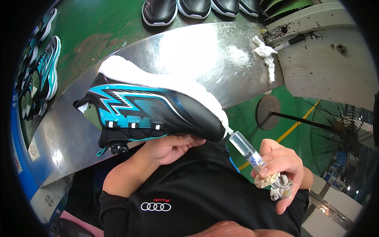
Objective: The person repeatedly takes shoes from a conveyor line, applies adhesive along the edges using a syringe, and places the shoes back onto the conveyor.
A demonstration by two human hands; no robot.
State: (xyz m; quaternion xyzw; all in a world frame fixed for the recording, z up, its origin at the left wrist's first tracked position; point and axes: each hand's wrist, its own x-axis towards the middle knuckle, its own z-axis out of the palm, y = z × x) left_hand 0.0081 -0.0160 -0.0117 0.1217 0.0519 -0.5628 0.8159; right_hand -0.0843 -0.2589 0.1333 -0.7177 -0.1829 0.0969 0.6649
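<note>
A black and turquoise sports shoe [146, 106] with a thick white sole lies tipped on its side, the sole facing away from me. My left hand [169, 148] is closed on its upper from below, the thumb along the near side; part of the fingers is hidden behind the shoe. In my right hand [282, 164] is a clear syringe [245, 149], its tip touching the edge where sole meets toe. Crumpled whitish wrapping [272, 183] covers the syringe's rear end inside the same hand.
Beneath the shoe is a shiny metal table [158, 51] with white residue and a crumpled white cloth [264, 51] at its right. Black shoes [160, 12] stand along the far side; turquoise ones [49, 67] at the left. A fan [341, 146] stands at right.
</note>
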